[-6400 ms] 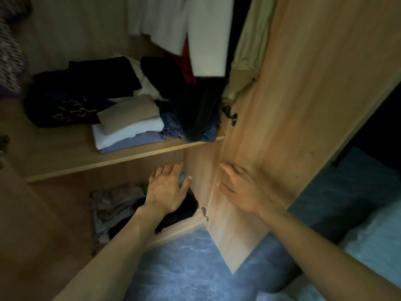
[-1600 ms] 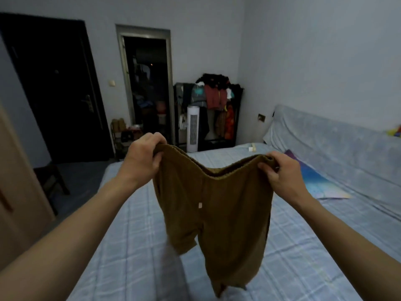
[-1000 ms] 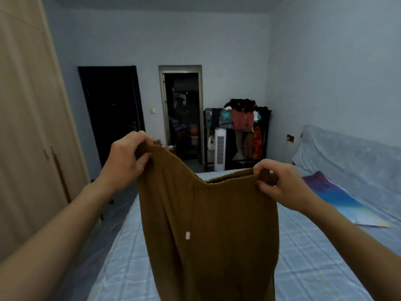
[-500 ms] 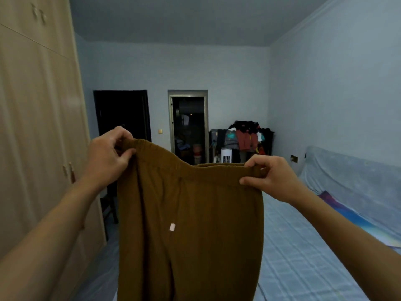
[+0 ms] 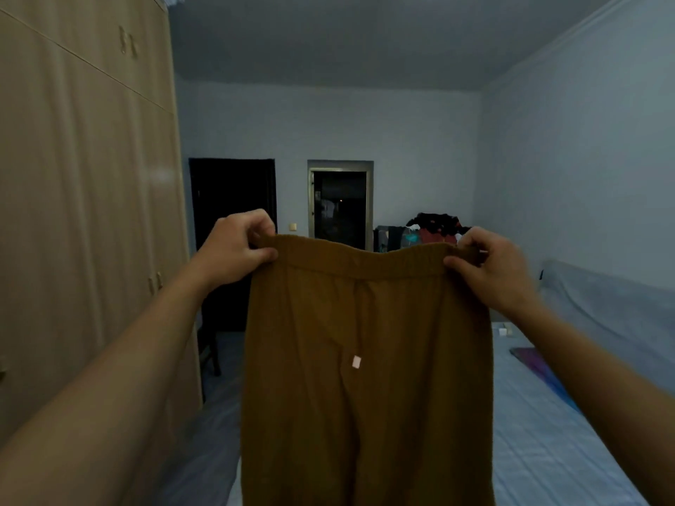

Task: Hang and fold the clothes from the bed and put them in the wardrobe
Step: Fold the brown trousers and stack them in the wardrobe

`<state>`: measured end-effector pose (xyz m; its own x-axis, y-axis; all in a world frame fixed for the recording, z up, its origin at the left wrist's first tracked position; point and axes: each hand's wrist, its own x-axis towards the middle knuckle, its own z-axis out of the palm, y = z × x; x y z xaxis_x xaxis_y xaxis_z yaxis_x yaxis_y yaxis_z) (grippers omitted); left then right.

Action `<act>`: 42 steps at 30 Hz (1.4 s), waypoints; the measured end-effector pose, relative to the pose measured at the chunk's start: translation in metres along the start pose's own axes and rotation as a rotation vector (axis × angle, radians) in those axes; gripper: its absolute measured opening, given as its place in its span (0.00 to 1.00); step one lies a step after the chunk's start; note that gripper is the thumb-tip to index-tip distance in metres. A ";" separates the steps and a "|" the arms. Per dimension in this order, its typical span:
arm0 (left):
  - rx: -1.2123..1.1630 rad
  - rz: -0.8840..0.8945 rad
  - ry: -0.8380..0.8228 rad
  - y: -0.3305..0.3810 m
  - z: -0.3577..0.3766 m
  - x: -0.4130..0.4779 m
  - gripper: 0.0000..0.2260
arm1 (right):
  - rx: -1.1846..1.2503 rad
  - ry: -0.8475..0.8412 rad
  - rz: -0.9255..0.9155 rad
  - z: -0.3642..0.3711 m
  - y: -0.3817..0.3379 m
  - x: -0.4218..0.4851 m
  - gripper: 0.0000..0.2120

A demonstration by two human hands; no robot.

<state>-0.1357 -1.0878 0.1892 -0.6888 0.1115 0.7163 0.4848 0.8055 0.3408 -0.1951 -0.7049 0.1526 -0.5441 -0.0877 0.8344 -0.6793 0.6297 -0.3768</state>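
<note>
Dim bluish walls close in a bedroom, with a tall wooden wardrobe (image 5: 84,213) along the left, its doors closed, and a bed (image 5: 540,443) in a pale checked sheet at the lower right. Between them, in front of the camera, hang brown trousers (image 5: 365,378), held up in the air by the elastic waistband (image 5: 365,258) and spread flat, with a small white tag (image 5: 356,361) near the middle. The left grip (image 5: 237,250) is clenched on the waistband's left corner, thumb in front and fingers curled behind. The right grip (image 5: 489,268) pinches the right corner the same way. At the far wall stand a dark door (image 5: 233,213), an open doorway (image 5: 339,206) and a rack piled with clothes (image 5: 431,228). A purple sheet (image 5: 540,367) lies on the bed.
</note>
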 end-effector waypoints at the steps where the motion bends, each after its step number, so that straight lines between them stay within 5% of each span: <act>1: -0.031 -0.022 -0.011 0.001 -0.002 0.005 0.11 | 0.033 0.018 0.022 0.001 0.000 0.003 0.07; 10: -0.197 -0.114 -0.069 0.009 0.023 -0.025 0.14 | 0.127 -0.017 0.103 -0.005 0.013 -0.019 0.13; 15: -0.373 -0.372 -0.189 0.016 0.045 -0.040 0.13 | 0.084 -0.136 0.239 0.004 0.032 -0.036 0.14; 17: -0.388 -0.462 -0.256 0.012 0.059 -0.043 0.08 | 0.123 -0.203 0.361 0.013 0.043 -0.041 0.11; 21: -0.283 -0.674 -0.058 0.008 0.105 -0.042 0.06 | 0.252 -0.229 0.735 0.042 0.059 -0.049 0.08; 24: -0.230 -0.765 0.002 0.018 0.134 -0.050 0.04 | 0.232 -0.159 0.853 0.069 0.055 -0.066 0.06; 38: -0.370 -0.591 0.056 0.079 0.190 -0.121 0.05 | 0.475 -0.240 0.514 0.102 -0.041 -0.155 0.02; 42: -0.553 -0.676 0.003 0.082 0.184 -0.127 0.05 | 0.619 -0.353 0.479 0.091 -0.043 -0.159 0.15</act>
<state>-0.1076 -0.9290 0.0146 -0.9223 -0.2906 0.2549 0.1650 0.3004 0.9394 -0.1244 -0.7879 -0.0007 -0.8927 -0.2198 0.3935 -0.4273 0.1351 -0.8939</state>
